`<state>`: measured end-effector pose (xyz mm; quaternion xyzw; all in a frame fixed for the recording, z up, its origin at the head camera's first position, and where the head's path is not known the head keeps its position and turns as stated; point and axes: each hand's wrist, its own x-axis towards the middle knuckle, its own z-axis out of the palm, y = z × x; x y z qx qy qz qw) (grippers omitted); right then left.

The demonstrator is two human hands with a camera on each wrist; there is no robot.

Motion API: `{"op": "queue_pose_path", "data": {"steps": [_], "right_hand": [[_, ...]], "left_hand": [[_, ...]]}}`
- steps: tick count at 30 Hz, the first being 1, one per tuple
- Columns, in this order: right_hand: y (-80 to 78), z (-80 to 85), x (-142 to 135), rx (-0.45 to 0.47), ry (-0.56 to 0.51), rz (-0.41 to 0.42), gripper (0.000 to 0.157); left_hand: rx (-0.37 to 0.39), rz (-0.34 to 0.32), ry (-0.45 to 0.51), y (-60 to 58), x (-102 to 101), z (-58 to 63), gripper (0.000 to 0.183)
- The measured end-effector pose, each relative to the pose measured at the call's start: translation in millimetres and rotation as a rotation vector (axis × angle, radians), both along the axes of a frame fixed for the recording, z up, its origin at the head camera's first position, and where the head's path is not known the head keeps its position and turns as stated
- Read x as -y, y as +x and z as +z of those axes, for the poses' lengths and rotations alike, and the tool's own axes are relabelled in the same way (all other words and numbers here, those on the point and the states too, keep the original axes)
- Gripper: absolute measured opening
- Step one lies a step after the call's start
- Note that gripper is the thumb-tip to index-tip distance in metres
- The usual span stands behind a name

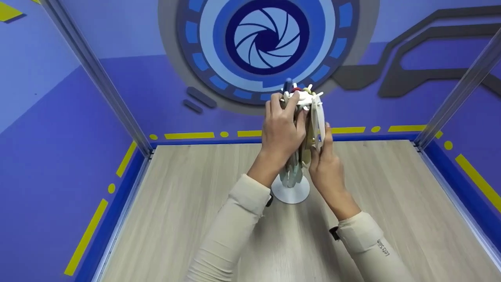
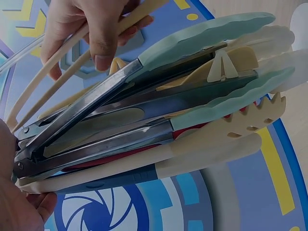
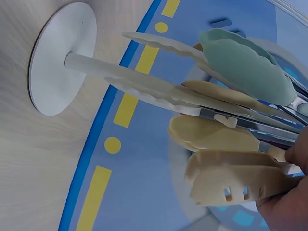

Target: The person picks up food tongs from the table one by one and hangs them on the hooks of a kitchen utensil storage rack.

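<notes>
A stand with a round white base (image 1: 291,192) carries a cluster of hanging kitchen tongs and utensils. My left hand (image 1: 282,127) grips the cluster at the white rack top (image 1: 303,98), its fingers over the upper ends. My right hand (image 1: 328,168) holds beige tongs (image 3: 236,183) by their arms on the right side; their slotted heads point down, and their upper end is close to the rack top. Between the hands hang metal tongs with mint-green tips (image 2: 207,36), a beige toothed utensil (image 2: 240,120) and a navy-handled utensil (image 2: 120,179).
The stand rises from a wood-grain tabletop (image 1: 188,203). Behind it is a blue printed back panel (image 1: 129,90) with yellow dashes, with side panels in metal frames (image 1: 98,74) left and right.
</notes>
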<state>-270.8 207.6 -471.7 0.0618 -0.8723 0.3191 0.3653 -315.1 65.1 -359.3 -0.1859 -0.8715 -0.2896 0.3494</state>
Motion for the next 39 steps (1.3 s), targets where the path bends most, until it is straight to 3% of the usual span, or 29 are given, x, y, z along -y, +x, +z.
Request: {"op": "queue_pose_path", "data": {"steps": [11,18,26,39], "right_hand": [[-3.7,3.3,11,0.136,-0.022,0.081,0.070],[-7.8,1.3,17,0.121,-0.029,0.099,0.069],[-10.3,0.3,20,0.165,-0.085,0.138,0.067],[-9.3,-4.2,11,0.216,-0.095,0.170,0.064]], "left_hand": [[0.046,-0.035,0.008,-0.5,5,4.6,0.043],[0.058,-0.045,0.002,-2.1,6,4.9,0.044],[0.048,-0.053,0.011,-2.6,6,4.0,0.044],[0.020,-0.005,-0.015,-1.6,2,-0.7,0.045]]}}
